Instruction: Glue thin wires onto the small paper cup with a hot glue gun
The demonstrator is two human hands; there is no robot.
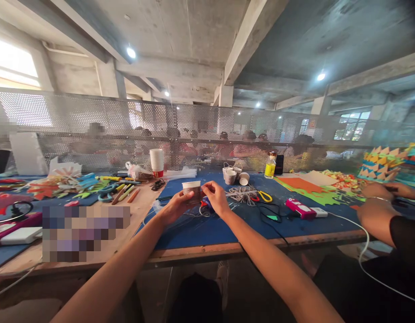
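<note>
Both my hands hold a small paper cup (191, 187) above the blue mat (207, 229) at the table's middle. My left hand (173, 207) grips the cup from below and the left side. My right hand (216, 197) pinches its right side near the rim. A tangle of pale string (241, 194) lies just right of my right hand, with yellow-handled scissors (265, 196) beside it. A few more paper cups (233, 175) stand behind the string.
A stack of white cups (156, 161) and a yellow bottle (270, 165) stand near the perforated metal screen (207, 130). Foam cutouts, scissors and pens (93, 186) cover the left side. A pink glue gun (300, 209) lies right. Another person's hands (375, 202) work at far right.
</note>
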